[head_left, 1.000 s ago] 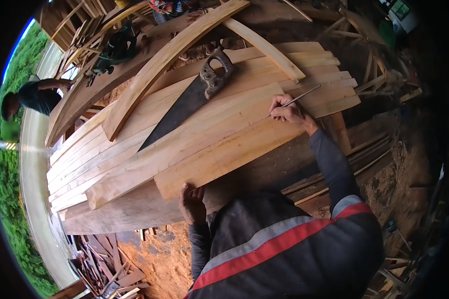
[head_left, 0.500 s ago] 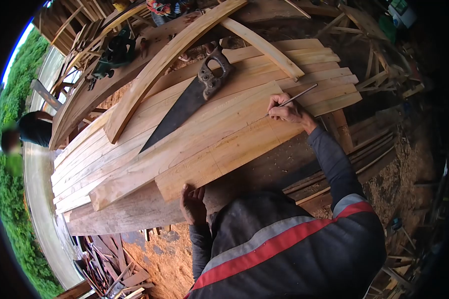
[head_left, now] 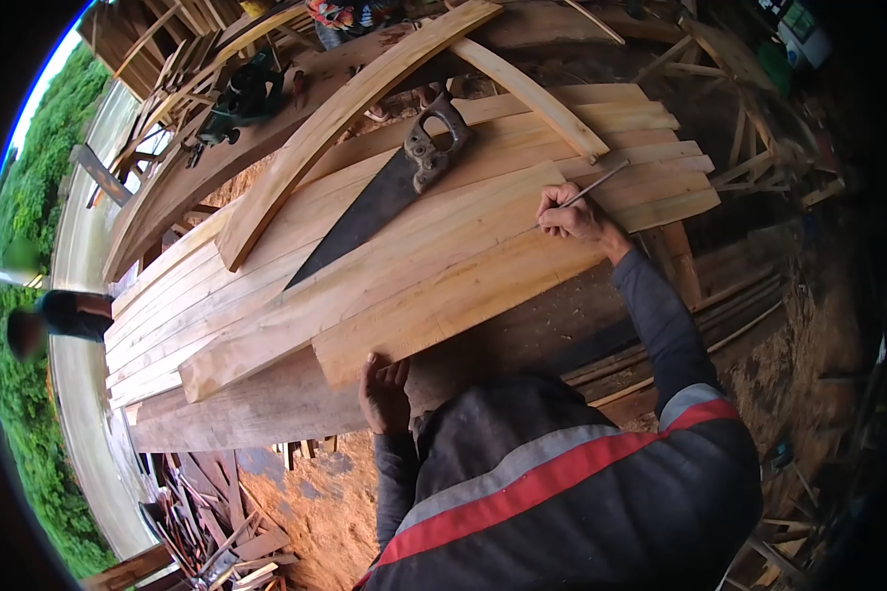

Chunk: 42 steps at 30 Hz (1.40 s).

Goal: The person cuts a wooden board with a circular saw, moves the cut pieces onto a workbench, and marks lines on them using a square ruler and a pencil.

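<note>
My right hand [head_left: 574,219] pinches a pencil [head_left: 598,181], its tip down near the seam between two pale boards and its back end sticking up to the right. Under that hand lies a short wooden board [head_left: 463,298] with thin lines drawn across it. My left hand [head_left: 384,396] grips the near edge of this board close to its left end, thumb against the edge and fingers partly hidden below. Alongside it runs a longer pale plank [head_left: 256,350]. A handsaw [head_left: 365,212] with a worn handle rests flat on the planks beyond.
Two curved timbers [head_left: 350,113] [head_left: 532,98] lie across the far planks. A green power tool [head_left: 241,98] sits on a thick beam at the upper left. Wood scraps [head_left: 212,522] are heaped below left. Another person [head_left: 69,313] is at the far left.
The view has shifted slightly, so the boards appear a little displaced. My right hand keeps the pencil near the same seam, and my left hand stays on the board's edge.
</note>
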Available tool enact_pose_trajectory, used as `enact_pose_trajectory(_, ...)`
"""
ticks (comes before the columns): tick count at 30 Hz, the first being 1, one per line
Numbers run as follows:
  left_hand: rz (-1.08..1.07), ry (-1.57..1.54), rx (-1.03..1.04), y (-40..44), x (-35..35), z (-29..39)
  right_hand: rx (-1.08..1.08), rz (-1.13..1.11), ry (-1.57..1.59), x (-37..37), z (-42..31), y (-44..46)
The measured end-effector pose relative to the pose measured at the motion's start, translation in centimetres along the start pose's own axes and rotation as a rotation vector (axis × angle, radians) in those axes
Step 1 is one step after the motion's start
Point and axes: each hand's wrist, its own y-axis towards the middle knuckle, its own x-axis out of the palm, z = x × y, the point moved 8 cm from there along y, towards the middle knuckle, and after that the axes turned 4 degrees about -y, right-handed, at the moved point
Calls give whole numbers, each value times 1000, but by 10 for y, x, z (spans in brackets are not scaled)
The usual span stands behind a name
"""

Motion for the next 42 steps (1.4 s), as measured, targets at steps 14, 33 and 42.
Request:
enact_pose_trajectory(14, 110, -81, -95, -74, -90, -27, -193, 836, -36, 12, 22, -186)
enact_pose_trajectory(33, -35, 297, -501, -72, -131, 21, -374, 908, -837, 136, 2, -192)
enact_pose_trajectory(42, -400, 882, -101, -53, -41, 145, 349, 1659, -244, 130, 107, -305)
